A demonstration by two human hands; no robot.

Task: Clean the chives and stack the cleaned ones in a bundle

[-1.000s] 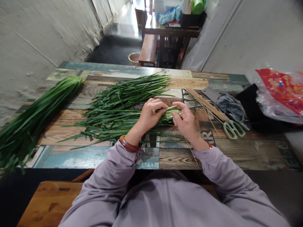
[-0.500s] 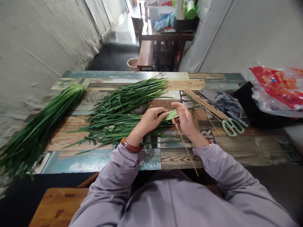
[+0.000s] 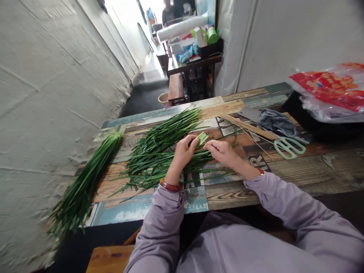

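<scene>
My left hand (image 3: pixel 184 151) is closed around a small bunch of garlic chives (image 3: pixel 202 139), its pale cut ends sticking out past the thumb and the green leaves trailing left over the table. Pinched together, the fingers of my right hand (image 3: pixel 223 151) touch the bunch beside those ends. They hold a thin bamboo skewer, mostly hidden behind the hand and wrist. Beyond my hands lies a loose pile of chives (image 3: pixel 162 132). A larger bundle of chives (image 3: pixel 93 178) rests at the table's left end.
Right of my hands lie several bamboo skewers (image 3: pixel 250 127), green-handled scissors (image 3: pixel 289 147), a flat grey piece (image 3: pixel 249 113) and a grey cloth (image 3: pixel 277 122). A red and clear plastic bag (image 3: pixel 332 91) sits at the right edge. Farther off are a bench (image 3: pixel 176 87), a basket (image 3: pixel 164 98) and a person (image 3: pixel 168 14).
My view has tilted and swung, shifting the table. My right hand has gone from spread around the stalk ends to a pinch beside them; the skewer hanging below it is now mostly hidden.
</scene>
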